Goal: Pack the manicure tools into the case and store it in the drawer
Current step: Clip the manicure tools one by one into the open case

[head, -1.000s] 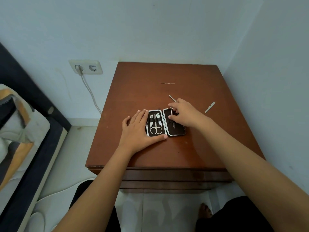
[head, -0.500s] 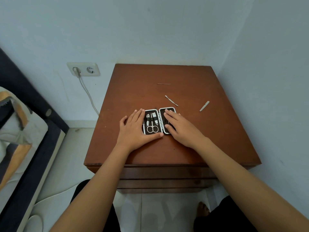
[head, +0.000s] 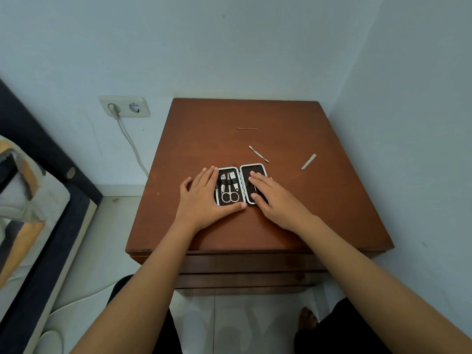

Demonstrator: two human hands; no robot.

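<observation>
Both hands flat, left hand (head: 204, 200), right hand (head: 275, 200), on open case (head: 252, 167), three loose tools beyond

A reddish-brown wooden nightstand (head: 293, 215) carried the open case (head: 252, 172), dark brown inside with a white rim, silver steel tools (head: 258, 154) gleamed, and the wall (head: 229, 47) was pale blue behind a cream socket (head: 125, 106).

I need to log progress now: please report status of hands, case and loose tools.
Left hand flat, steadying open case. Right hand flat on right half, holding nothing. Three tools loose on nightstand: pusher, file, thin pin. Nothing in the way.
</observation>
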